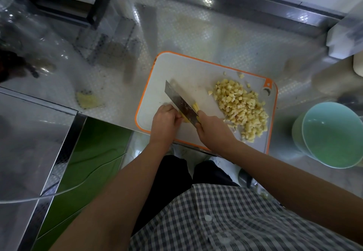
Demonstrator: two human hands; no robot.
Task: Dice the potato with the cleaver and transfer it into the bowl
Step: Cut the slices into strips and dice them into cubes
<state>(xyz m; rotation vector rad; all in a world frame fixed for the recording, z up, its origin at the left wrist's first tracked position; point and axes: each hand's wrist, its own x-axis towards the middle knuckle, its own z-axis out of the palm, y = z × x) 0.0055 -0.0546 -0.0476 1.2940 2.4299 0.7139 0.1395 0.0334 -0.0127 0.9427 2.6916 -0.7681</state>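
A white cutting board with an orange rim (pixel 176 68) lies on the steel counter. A pile of diced potato (pixel 241 105) covers its right half. My right hand (pixel 212 131) grips the handle of the cleaver (pixel 179 102), whose blade points away to the upper left and stands on yellow potato strips (pixel 195 107). My left hand (pixel 166 122), fingers curled, holds the strips down on the left side of the blade; most of the strips are hidden under hand and blade. A pale green bowl (pixel 332 138) stands empty to the right of the board.
A scrap of potato peel (pixel 87 99) lies on the counter left of the board. Clear containers (pixel 29 25) and a black rack stand at the back left. A white box (pixel 345 32) sits at the far right. The counter edge runs just below the board.
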